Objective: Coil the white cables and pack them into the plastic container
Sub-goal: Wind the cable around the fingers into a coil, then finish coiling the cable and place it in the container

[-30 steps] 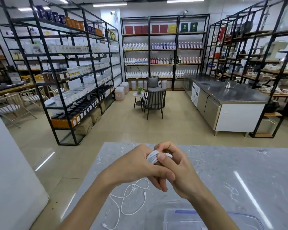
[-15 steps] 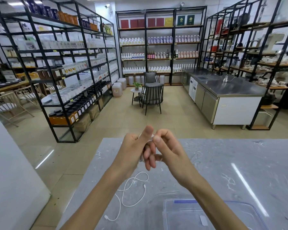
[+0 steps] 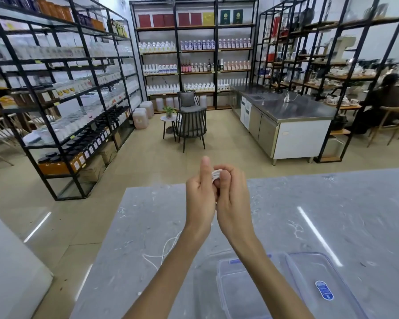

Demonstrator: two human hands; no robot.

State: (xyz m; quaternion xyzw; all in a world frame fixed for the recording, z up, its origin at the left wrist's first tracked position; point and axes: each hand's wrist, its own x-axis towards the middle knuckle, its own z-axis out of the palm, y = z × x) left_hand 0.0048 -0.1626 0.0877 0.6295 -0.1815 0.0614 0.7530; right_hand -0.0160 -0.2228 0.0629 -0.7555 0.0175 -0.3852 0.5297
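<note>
Both hands are raised together above the grey marble table. My right hand is closed around a small coil of white cable, which peeks out at the top between the fingers. My left hand presses against the coil from the left, thumb pointing up. A second white cable lies loose on the table below my left forearm, partly hidden by it. The clear plastic container with a blue label sits at the near right, under my right forearm.
The table's far edge runs just beyond my hands, with tiled floor past it. Black metal shelving stands left, back and right. A chair and a steel counter stand farther off. A person sits at the far right.
My hands have stayed together on the coil and lifted slightly away from me. The view has tilted, so the container shows more fully at the bottom right.
</note>
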